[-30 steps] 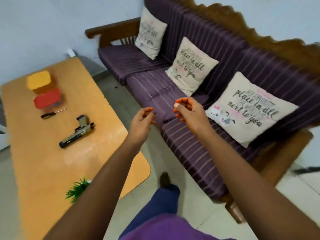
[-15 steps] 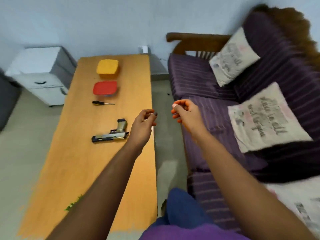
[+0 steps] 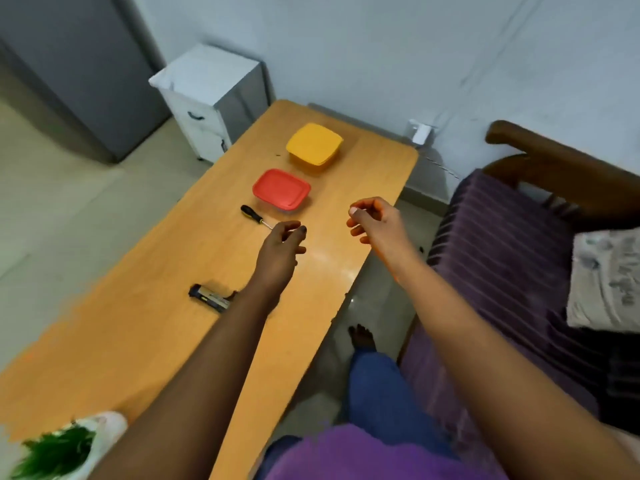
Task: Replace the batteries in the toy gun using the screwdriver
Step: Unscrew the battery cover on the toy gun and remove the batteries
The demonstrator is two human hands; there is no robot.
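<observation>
Since the earlier frame both loosely curled, empty hands, left [image 3: 278,245] and right [image 3: 375,223], have spread apart above the orange wooden table [image 3: 138,323], the left forearm now covering part of the black-and-tan toy gun [image 3: 209,297]

A light orange-brown wooden table [image 3: 145,334] carries a yellow square container [image 3: 314,147] and, just nearer, a red square container [image 3: 281,188]. The screwdriver [image 3: 255,217] has a black handle and a silvery shaft. The toy gun [image 3: 210,296] is black with a dull gold-grey body. A green leafy plant sits in a white pot [image 3: 107,427] at the table's near corner. The sofa [image 3: 512,258] has purple cushions with thin paler stripes and a dark brown wooden frame; its pillow [image 3: 604,282] is off-white with grey lettering. The cabinet [image 3: 211,98] is white, the wall pale bluish-white, the floor beige. The person wears blue trousers and a purple top.
</observation>
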